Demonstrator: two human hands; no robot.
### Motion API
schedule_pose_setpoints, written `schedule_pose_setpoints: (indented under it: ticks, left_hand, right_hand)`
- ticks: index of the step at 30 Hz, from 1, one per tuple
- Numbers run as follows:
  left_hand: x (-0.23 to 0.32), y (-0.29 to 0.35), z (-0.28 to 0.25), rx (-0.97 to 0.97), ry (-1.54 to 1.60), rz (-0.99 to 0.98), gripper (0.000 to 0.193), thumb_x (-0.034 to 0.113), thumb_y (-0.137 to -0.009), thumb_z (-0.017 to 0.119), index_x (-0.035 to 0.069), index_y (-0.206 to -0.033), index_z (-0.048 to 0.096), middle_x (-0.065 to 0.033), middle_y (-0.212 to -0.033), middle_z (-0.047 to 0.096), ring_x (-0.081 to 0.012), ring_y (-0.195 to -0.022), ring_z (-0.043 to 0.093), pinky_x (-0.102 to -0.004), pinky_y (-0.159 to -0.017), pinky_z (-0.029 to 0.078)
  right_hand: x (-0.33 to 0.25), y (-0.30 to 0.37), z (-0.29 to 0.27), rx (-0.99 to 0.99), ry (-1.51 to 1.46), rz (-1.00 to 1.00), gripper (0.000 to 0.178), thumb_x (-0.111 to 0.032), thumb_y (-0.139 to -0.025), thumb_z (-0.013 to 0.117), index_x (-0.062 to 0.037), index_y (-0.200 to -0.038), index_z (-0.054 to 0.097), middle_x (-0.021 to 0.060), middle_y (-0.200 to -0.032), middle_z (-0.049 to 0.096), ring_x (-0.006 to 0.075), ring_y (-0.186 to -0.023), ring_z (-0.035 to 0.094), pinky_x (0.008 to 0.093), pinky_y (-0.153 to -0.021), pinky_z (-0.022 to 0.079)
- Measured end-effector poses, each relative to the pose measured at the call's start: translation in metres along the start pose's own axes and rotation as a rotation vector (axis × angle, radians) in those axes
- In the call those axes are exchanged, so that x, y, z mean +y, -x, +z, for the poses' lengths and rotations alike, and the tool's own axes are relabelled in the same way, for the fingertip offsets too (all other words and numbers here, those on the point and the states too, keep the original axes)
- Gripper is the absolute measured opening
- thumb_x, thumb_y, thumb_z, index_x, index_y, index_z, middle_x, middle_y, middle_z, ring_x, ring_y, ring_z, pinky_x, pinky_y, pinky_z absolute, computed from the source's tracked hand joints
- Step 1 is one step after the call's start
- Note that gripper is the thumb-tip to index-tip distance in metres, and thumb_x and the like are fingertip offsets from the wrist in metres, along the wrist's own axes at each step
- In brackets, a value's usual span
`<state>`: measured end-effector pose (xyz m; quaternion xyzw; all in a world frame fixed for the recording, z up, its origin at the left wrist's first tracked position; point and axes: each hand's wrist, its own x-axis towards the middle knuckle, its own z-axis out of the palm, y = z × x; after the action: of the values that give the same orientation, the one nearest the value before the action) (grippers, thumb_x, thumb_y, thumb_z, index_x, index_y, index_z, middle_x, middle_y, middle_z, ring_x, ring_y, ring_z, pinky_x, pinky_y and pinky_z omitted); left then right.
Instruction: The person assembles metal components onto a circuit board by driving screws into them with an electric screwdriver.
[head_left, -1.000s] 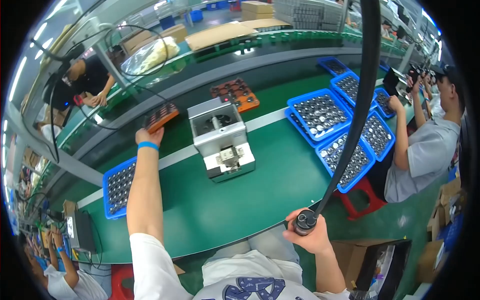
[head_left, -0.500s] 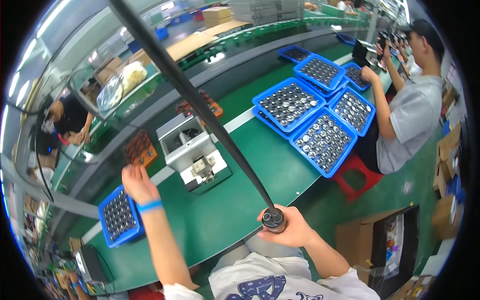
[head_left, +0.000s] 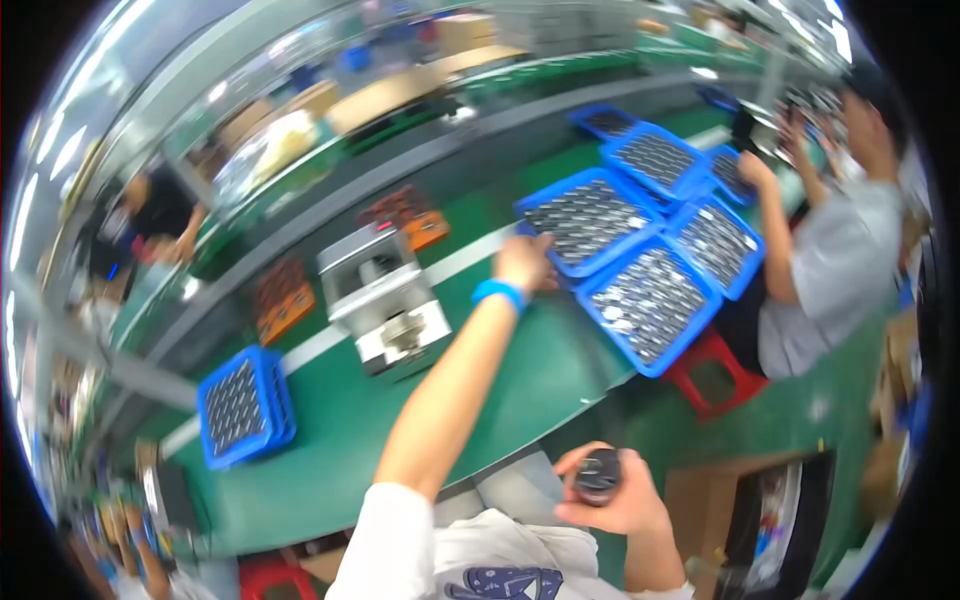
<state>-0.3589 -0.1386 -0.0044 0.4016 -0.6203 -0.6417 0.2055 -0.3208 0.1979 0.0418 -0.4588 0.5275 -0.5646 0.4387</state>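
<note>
Gripping a dark round cylindrical object (head_left: 598,472) close to the body, right hand (head_left: 612,492) curled around it, fingers closed. Stretched far forward over the green tabletop (head_left: 330,440), left hand (head_left: 524,264) with blue wristband (head_left: 499,293), resting at the near-left edge of a blue tray (head_left: 588,219) filled with small dark parts; too blurred to tell whether open or pinching anything. Left of that arm, a grey boxy machine (head_left: 385,300); farther left, another blue tray (head_left: 243,405). Just right of the left hand, more blue trays (head_left: 650,300), and beyond them a seated person in a grey shirt (head_left: 835,275).
</note>
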Motion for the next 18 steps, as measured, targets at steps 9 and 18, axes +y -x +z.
schedule_pose_setpoints:
  ticks: [9,18]
  left_hand:
    - [-0.004,-0.022,0.034,0.38,-0.362,0.345,0.026,0.017,-0.087,0.064,-0.007,-0.078,0.069,-0.0192,-0.083,0.073,-0.0265,-0.066,0.074,-0.0377,-0.054,0.061]
    - [0.013,0.033,0.027,0.228,0.043,0.302,0.022,0.012,-0.09,0.064,0.0,-0.079,0.05,-0.0147,-0.083,0.065,-0.025,-0.073,0.071,-0.04,-0.059,0.063]
  right_hand:
    - [0.029,0.011,-0.022,0.019,-0.138,-0.116,0.051,0.0,-0.07,0.08,0.0055,-0.112,0.052,0.0118,-0.065,0.062,0.0176,-0.052,0.061,0.0271,-0.048,0.048]
    - [0.031,0.018,-0.021,0.057,-0.152,-0.115,0.053,-0.004,-0.073,0.079,0.0051,-0.114,0.048,0.0122,-0.064,0.06,0.0186,-0.05,0.059,0.0293,-0.047,0.048]
